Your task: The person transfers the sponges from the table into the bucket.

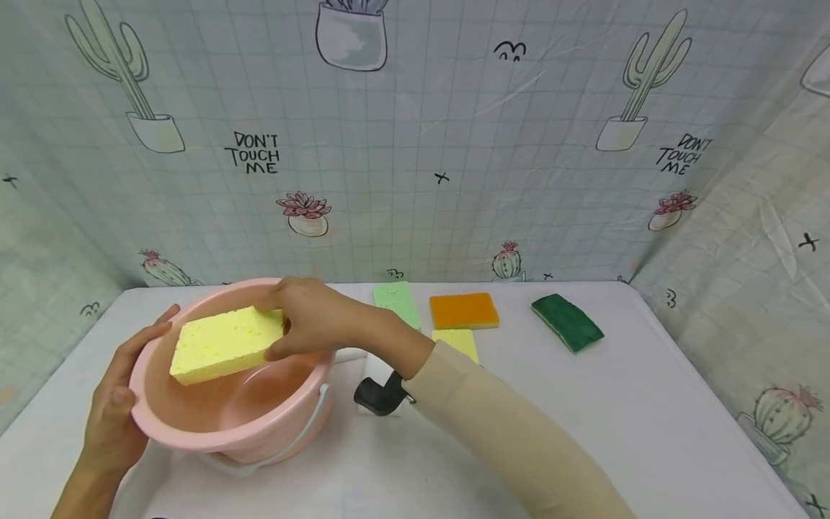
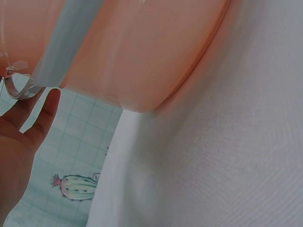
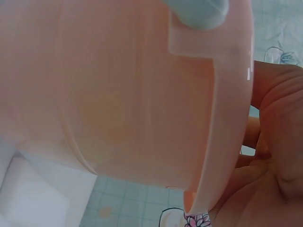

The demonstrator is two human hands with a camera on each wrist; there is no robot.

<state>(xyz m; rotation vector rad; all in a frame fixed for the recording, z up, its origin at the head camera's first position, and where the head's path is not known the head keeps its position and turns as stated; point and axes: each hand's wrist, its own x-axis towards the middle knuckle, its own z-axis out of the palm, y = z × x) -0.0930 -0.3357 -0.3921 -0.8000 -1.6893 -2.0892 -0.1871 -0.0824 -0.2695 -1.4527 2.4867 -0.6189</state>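
Head view. Nearest the camera, the left hand point(image 1: 117, 404) grips the near-left rim of the pink bucket point(image 1: 194, 425), thumb up along the rim edge and fingers wrapped under the outer wall. The bucket is tilted, mouth turned toward the person, and its pale handle point(image 1: 305, 425) hangs below. The right hand point(image 1: 311, 317) reaches over the far rim and pinches the large yellow sponge point(image 1: 223, 342) by its right end, fingers on top, thumb beneath. The sponge hangs over the bucket mouth, partly inside, its left end just beside the left thumb. Beyond the right hand lie a light green sponge point(image 1: 395, 299), an orange sponge point(image 1: 463, 310), a small yellow sponge point(image 1: 457, 342) partly hidden by the right sleeve, and, well apart to the right, a dark green scouring pad point(image 1: 567, 322), all on the white table point(image 1: 648, 418).

Left wrist view. The bucket wall point(image 2: 137, 52) fills the upper frame with the handle point(image 2: 66, 42) crossing it. The palm point(image 2: 19, 146) lies open below; finger contact is not visible here.

Right wrist view. The bucket rim point(image 3: 227, 118) stands close against the palm point(image 3: 274, 156). The sponge is out of sight.

Risk assessment. The sponge is gripped at one end only; a loosened pinch would likely let it drop into the bucket or over the near rim. The bucket depends on the left hand for its tilt; a slip there could let it rock flat or roll.
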